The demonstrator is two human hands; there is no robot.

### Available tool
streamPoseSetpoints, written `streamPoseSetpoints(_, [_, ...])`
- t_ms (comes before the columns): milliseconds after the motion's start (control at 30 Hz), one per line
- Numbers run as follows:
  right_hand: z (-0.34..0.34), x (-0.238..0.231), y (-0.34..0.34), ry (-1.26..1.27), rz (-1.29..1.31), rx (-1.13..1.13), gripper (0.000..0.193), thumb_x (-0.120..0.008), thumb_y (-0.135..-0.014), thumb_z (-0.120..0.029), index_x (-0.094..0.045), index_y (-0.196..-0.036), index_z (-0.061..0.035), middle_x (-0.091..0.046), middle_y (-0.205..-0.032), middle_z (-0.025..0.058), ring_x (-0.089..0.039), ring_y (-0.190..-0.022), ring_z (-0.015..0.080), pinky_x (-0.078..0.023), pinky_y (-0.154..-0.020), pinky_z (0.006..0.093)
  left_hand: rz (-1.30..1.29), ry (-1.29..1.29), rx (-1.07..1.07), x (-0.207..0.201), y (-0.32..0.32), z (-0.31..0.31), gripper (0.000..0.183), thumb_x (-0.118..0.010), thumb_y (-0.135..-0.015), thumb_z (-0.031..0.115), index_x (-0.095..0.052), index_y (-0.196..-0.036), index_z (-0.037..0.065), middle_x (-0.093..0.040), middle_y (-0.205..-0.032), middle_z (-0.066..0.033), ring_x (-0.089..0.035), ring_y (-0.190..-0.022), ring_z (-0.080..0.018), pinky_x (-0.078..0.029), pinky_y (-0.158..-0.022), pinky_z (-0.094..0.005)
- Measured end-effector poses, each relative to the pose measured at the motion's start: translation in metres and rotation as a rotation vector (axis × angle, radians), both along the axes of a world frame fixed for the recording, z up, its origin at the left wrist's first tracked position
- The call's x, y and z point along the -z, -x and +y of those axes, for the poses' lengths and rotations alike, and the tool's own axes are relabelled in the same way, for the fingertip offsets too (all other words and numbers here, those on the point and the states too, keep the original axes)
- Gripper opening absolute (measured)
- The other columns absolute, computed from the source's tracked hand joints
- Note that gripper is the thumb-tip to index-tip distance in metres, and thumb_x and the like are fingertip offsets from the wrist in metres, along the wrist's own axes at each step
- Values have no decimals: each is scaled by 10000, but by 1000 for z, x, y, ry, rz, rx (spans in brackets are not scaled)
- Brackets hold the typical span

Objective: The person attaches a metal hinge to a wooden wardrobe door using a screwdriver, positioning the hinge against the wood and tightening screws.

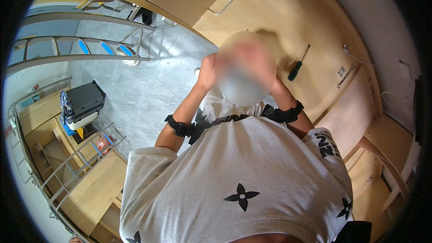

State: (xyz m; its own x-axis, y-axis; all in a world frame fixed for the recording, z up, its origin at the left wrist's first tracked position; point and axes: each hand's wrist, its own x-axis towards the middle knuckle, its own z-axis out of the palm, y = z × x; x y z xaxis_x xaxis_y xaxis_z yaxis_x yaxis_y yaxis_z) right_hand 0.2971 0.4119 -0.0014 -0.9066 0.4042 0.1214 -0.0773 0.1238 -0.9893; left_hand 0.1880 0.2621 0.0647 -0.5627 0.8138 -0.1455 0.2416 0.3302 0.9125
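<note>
Both of my hands are raised together in front of me, by the edge of a light wooden surface. My left hand is partly visible at the wrist and back, while a blurred oval patch covers its fingers. That same patch hides most of my right hand. Whether either hand holds something cannot be made out. To the right of my right hand lies a screwdriver with a dark green handle, its metal shaft pointing away from me. Black straps circle both forearms.
Farther right on the wood lies a thin metal piece beside a small metal plate. A metal handle sticks out ahead. To the left, a ladder and a black case stand over the grey tiled floor.
</note>
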Motion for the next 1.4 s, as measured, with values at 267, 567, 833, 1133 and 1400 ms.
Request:
streamPoseSetpoints(267, [-1, -65, 5, -98, -124, 175, 50, -651, -762, -21, -653, -773, 27, -615, -806, 92, -649, -691, 194, -532, -594, 276, -451, -39, -78, 5, -10, 11, 255, -451, -969, 121, -605, -995, -81, -647, -879, -122, -643, -726, -174, -551, -616, -285])
streamPoseSetpoints(567, [7, -22, -4, 322, -195, 206, 300, -734, -728, -126, -618, -967, 15, -609, -876, 87, -623, -755, 159, -501, -681, 292, -498, -66, -29, 14, -13, 18, 259, -458, -951, 129, -625, -957, -69, -663, -814, -89, -621, -669, -133, -527, -586, -261])
streamPoseSetpoints(833, [83, 39, -119, -737, -813, 802, 476, -739, -719, -346, -550, -1026, -35, -593, -980, 154, -594, -920, 335, -485, -795, 431, -571, 0, -43, -1, 2, 25, 188, -501, -930, 102, -612, -866, -35, -650, -789, -110, -639, -661, -158, -501, -531, -262])
streamPoseSetpoints(1133, [72, 13, -130, 393, -491, 505, 379, -598, -867, -216, -516, -1178, -15, -582, -784, 66, -578, -526, 185, -489, -500, 298, -484, -174, -268, -8, 23, 25, 210, -530, -902, 89, -629, -780, -50, -647, -741, -93, -630, -626, -141, -494, -499, -262])
streamPoseSetpoints(1400, [-6, -103, -77, 219, -304, -70, 401, -565, -901, -104, -496, -1274, 29, -622, -885, 56, -512, -764, 83, -455, -719, 247, -225, -212, -325, -11, 25, 21, 204, -561, -897, 106, -643, -813, -60, -652, -683, -82, -607, -583, -105, -483, -482, -235])
